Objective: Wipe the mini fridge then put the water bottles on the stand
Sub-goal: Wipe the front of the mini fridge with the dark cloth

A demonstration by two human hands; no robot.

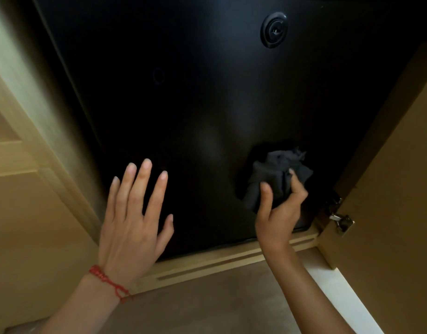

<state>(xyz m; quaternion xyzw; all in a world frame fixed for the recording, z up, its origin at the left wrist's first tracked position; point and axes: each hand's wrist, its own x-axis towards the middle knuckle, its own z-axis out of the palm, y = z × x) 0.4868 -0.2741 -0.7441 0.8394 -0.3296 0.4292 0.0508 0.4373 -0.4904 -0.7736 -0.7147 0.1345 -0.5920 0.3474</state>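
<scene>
Wiping the mini fridge door

From the head view, we are gripping a bunched dark cloth in our right hand against the black mini fridge door, low right; our left hand is hovering, fingers spread wide.

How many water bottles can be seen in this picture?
0. No water bottle shows: only the closed black mini fridge door, the left hand flat on it, and the right hand holding a dark cloth. Bottles may be out of view.

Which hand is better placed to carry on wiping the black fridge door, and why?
The right hand: it grips the dark cloth against the fridge door. The left hand is open and holds nothing.
</scene>
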